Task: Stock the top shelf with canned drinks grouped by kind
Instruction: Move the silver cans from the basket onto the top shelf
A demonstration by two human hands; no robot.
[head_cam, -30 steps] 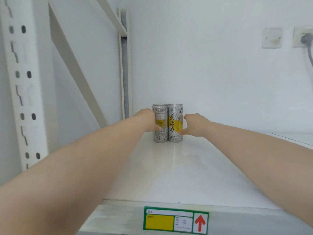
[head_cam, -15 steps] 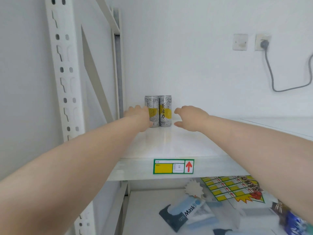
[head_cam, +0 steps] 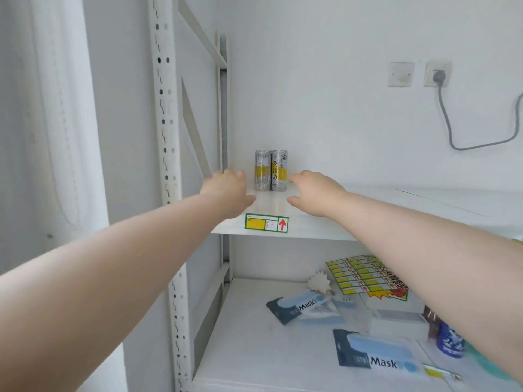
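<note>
Since a second ago both hands have come back off the silver-and-yellow cans [head_cam: 279, 170], whose sides the fingers were touching. The left hand [head_cam: 226, 190] and the right hand [head_cam: 314, 192] now hover over the front of the top shelf [head_cam: 271, 203]. Each grip is apart, with loose fingers holding nothing. The two cans stand upright and touching at 12 o'clock from the hands, deep on the shelf near the back wall and its left end. The placing looks finished, so the step in hand is probably the reach for the next drink. To do it well, draw the arms straight back toward 6 o'clock, clear of the shelf lip and its green label [head_cam: 266, 222]. Set any matching can tight against this pair, and start a different kind well off toward 3 o'clock. The rear post [head_cam: 223, 123] closes the 9 o'clock side, so there is little room there. The board runs bare toward 3 o'clock, which is the free side. On the lower shelf [head_cam: 254, 357], at 5 o'clock, mask packs [head_cam: 307, 306] lie loose. A blue can-like thing [head_cam: 450, 342] shows beside them, partly hidden behind the right forearm.
</note>
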